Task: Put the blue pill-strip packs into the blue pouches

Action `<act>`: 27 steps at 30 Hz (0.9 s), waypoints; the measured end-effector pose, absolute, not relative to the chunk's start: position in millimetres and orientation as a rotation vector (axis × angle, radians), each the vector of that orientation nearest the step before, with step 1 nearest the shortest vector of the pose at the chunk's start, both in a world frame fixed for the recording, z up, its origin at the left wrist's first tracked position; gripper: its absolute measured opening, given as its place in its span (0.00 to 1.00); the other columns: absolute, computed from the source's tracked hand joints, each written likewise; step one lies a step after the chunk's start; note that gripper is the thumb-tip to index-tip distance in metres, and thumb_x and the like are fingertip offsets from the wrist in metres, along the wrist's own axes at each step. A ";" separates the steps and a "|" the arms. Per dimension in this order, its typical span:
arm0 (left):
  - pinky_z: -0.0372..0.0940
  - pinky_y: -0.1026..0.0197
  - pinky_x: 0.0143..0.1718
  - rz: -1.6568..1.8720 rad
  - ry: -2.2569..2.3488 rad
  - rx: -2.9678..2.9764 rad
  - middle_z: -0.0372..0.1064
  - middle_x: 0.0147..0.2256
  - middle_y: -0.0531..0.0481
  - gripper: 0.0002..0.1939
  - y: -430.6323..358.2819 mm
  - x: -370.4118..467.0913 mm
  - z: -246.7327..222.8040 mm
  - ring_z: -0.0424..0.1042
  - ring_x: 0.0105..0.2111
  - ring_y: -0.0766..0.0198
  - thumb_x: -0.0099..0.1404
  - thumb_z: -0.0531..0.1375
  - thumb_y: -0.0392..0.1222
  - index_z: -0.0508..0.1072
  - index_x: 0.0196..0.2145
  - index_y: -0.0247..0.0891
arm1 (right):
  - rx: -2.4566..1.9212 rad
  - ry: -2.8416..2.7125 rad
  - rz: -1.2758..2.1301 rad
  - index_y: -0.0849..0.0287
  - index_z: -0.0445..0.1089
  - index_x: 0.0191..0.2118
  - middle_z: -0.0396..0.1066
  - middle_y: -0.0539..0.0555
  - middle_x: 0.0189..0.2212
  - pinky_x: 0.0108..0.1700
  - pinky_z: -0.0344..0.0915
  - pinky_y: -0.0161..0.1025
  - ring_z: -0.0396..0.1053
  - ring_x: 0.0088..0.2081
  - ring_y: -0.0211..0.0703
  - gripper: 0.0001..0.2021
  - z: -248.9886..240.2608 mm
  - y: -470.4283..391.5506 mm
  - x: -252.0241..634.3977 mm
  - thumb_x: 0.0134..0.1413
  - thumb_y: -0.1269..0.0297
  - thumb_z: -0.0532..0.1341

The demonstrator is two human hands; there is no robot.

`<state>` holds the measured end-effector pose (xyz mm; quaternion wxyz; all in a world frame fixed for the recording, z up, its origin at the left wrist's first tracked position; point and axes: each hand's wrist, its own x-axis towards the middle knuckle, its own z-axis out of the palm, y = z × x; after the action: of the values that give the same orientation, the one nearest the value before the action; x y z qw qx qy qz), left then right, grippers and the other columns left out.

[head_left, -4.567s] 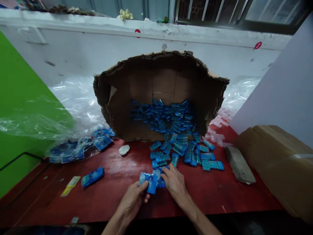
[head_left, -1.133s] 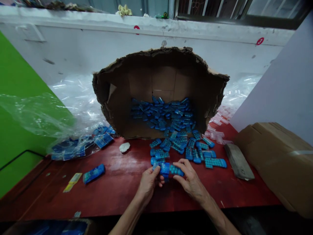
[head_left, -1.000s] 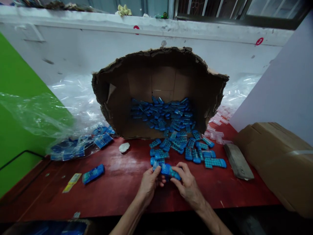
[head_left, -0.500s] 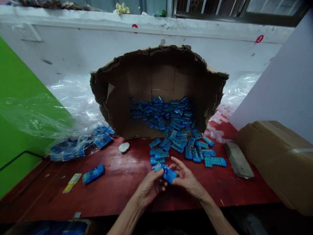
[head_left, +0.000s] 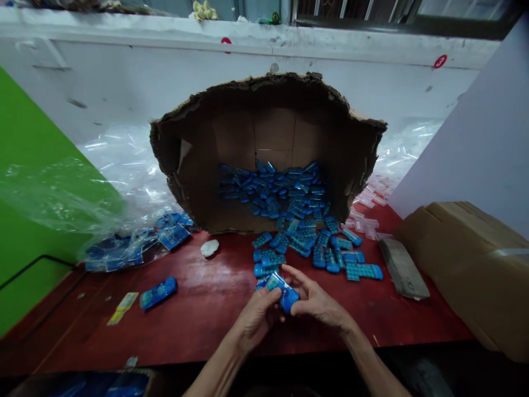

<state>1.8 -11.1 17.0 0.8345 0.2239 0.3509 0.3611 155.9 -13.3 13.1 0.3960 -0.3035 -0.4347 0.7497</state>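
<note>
Between my two hands, just above the red table [head_left: 206, 314], is a blue packet [head_left: 289, 299] with a clear, shiny end. My left hand [head_left: 258, 315] pinches it from the left, thumb on top. From the right, my right hand [head_left: 316, 302] grips its lower end between thumb and fingers, with the index finger stretched over the far side. Just beyond my hands lies a spread of small blue cases with green dotted faces [head_left: 273, 258]. What the packet contains cannot be made out clearly.
A torn cardboard box [head_left: 235, 220] on its side holds many more blue cases. At left lie a blue packet [head_left: 158, 293], a yellow-and-white strip [head_left: 123, 309], a white lump [head_left: 210, 248] and plastic-wrapped blue packets [head_left: 173, 237]. A grey block [head_left: 403, 268] and a carton [head_left: 467, 275] stand right.
The packet has turned a little in my hands, and its clear end now shows more. My left thumb has slid to the right along it.
</note>
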 end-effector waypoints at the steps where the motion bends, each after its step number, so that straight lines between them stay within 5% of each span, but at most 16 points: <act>1: 0.58 0.68 0.20 0.804 0.763 0.449 0.69 0.25 0.48 0.12 -14.1 5.3 16.2 0.66 0.22 0.69 0.52 0.60 0.41 0.70 0.35 0.33 | -0.791 -1.059 1.851 0.46 0.52 0.53 0.58 0.49 0.40 0.30 0.64 0.32 0.65 0.31 0.33 0.37 10.1 -15.9 151.6 0.34 0.72 0.65; 8: 0.58 0.68 0.18 0.890 0.770 0.382 0.70 0.25 0.46 0.11 -25.1 0.4 20.4 0.67 0.21 0.67 0.56 0.56 0.42 0.71 0.32 0.32 | -0.883 -1.077 1.670 0.47 0.55 0.51 0.60 0.49 0.38 0.25 0.62 0.33 0.62 0.25 0.32 0.30 -9.2 -19.3 147.7 0.38 0.64 0.64; 12: 0.62 0.65 0.20 1.195 0.823 0.171 0.70 0.24 0.49 0.09 -17.8 -51.6 22.3 0.69 0.22 0.65 0.58 0.53 0.43 0.70 0.28 0.36 | -1.252 -1.511 1.175 0.56 0.68 0.38 0.65 0.51 0.32 0.38 0.60 0.37 0.63 0.33 0.38 0.09 -6.1 -12.5 155.5 0.49 0.64 0.56; 16: 0.65 0.62 0.23 1.388 0.943 0.046 0.70 0.25 0.43 0.20 -14.4 -97.3 21.8 0.70 0.25 0.63 0.62 0.43 0.46 0.69 0.32 0.30 | -1.447 -1.953 0.755 0.54 0.67 0.40 0.64 0.52 0.33 0.40 0.59 0.36 0.62 0.37 0.41 0.10 -6.8 -11.6 144.4 0.51 0.66 0.55; 21: 0.60 0.68 0.17 1.148 1.119 0.156 0.67 0.18 0.52 0.07 -22.6 -72.6 11.2 0.66 0.16 0.69 0.57 0.52 0.37 0.67 0.31 0.33 | -1.577 -2.185 0.448 0.51 0.65 0.44 0.63 0.53 0.35 0.38 0.58 0.35 0.61 0.37 0.41 0.12 -10.8 -4.5 122.7 0.52 0.67 0.54; 27: 0.51 0.71 0.12 0.959 1.254 0.540 0.64 0.15 0.55 0.14 -22.2 -20.8 -14.5 0.59 0.11 0.73 0.48 0.60 0.46 0.67 0.30 0.33 | -1.626 -2.303 0.303 0.53 0.68 0.33 0.64 0.51 0.31 0.34 0.57 0.33 0.61 0.33 0.40 0.06 -19.7 8.8 116.3 0.52 0.66 0.54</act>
<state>-20.8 -22.2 -14.5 0.6715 0.2399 0.5569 0.4259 116.3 8.8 -19.7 0.1525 -0.5666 -0.8028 0.1056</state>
